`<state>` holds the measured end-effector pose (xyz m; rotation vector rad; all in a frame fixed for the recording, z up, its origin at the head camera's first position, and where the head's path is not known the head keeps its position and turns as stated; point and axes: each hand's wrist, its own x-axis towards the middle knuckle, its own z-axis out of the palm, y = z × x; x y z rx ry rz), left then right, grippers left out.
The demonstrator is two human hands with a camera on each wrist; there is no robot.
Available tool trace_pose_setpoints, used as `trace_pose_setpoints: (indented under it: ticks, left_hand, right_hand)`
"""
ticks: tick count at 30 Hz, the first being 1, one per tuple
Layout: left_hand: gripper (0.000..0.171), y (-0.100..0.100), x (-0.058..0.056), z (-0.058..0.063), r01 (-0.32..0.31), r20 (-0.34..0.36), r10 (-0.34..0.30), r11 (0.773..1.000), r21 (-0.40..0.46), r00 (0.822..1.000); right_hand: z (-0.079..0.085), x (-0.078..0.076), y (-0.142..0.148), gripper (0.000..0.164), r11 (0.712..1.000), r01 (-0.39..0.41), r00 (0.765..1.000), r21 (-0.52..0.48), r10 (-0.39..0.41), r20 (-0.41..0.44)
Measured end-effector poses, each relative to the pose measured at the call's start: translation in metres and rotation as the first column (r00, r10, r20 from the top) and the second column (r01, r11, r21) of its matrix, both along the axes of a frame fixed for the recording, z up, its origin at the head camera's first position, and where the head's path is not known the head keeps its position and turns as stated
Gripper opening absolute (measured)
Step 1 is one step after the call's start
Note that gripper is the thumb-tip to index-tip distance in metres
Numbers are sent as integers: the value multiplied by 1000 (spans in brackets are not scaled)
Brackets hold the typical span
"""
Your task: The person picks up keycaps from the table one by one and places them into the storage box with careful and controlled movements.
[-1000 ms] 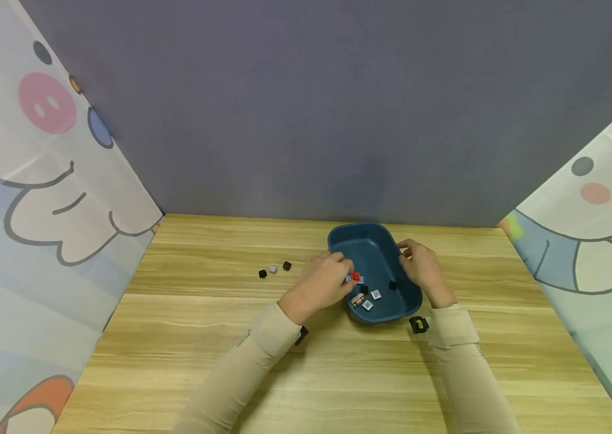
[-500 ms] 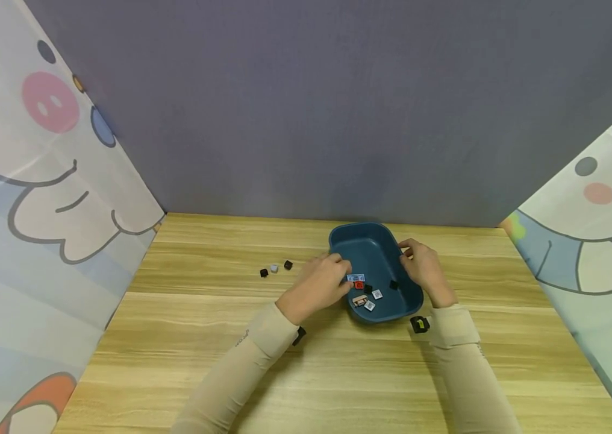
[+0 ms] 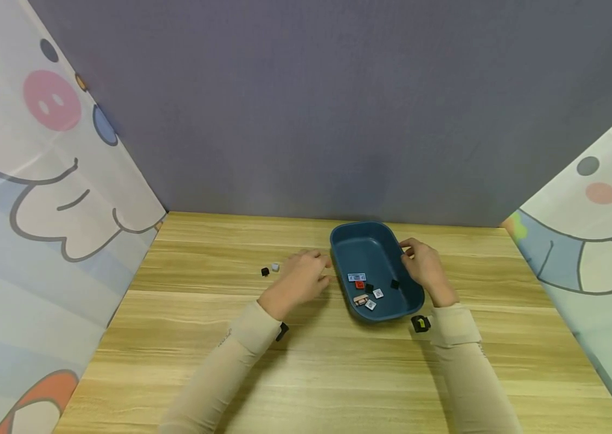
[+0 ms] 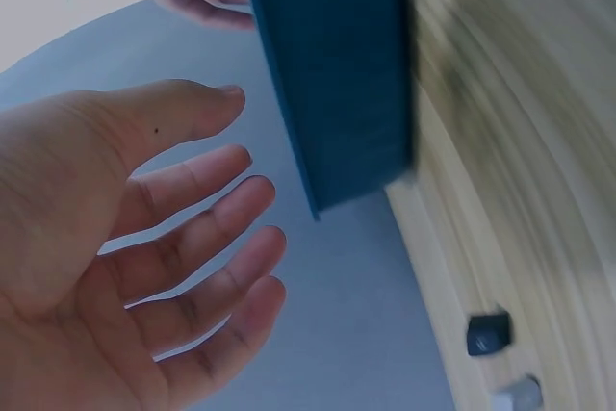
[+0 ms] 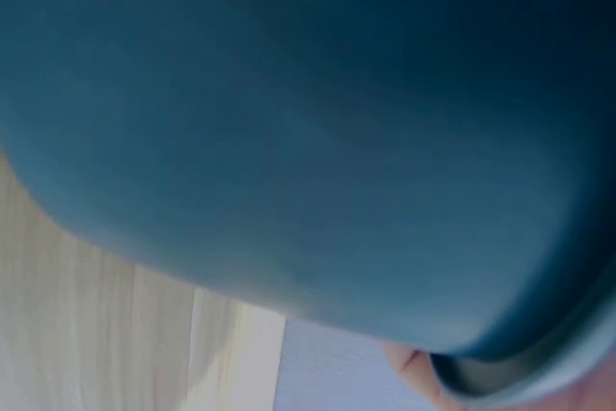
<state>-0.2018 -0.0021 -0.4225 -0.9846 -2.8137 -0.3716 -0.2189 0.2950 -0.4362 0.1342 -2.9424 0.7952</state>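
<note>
The dark-blue, round-cornered plastic bin (image 3: 365,256) sits on the pale wood-grain table (image 3: 512,289) with a small red block (image 3: 359,285) and small white square tiles (image 3: 378,294) inside, its rim held by the right hand (image 3: 426,271), presumably to steady it. The left hand (image 3: 297,280), empty with fingers loosely spread, hangs beside the opposite wall. The left wrist view shows its bare palm and a small black cube (image 4: 489,332), apparently hidden behind that hand in the head view.
</note>
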Motion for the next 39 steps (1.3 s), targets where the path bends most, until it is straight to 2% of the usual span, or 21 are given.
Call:
trace_pose_setpoints:
  ticks: [9,14,25,34,39]
  left_hand:
    - [27,-23,-5,-6,-86,21,88,995,-56,996]
    - [27,-34,-10,-12,-108,27,110,993,-53,994]
    - [27,-59,-23,-19,-153,61,154,988,-18,986]
    - [24,-66,-33,-32,-207,60,212,975,-86,975]
    - [31,-65,-37,-39,-248,69,257,962,-114,964]
  right_hand:
    - [1,1,-1,31,1000,6,1000,-3,-6,20]
    - [3,2,-2,31,1000,13,999,-10,-12,42]
    - [3,1,-3,31,1000,15,1000,-4,-15,25]
    - [4,2,-4,31,1000,17,999,3,-17,28]
    - [3,2,-3,31,1000,21,999,4,-21,30]
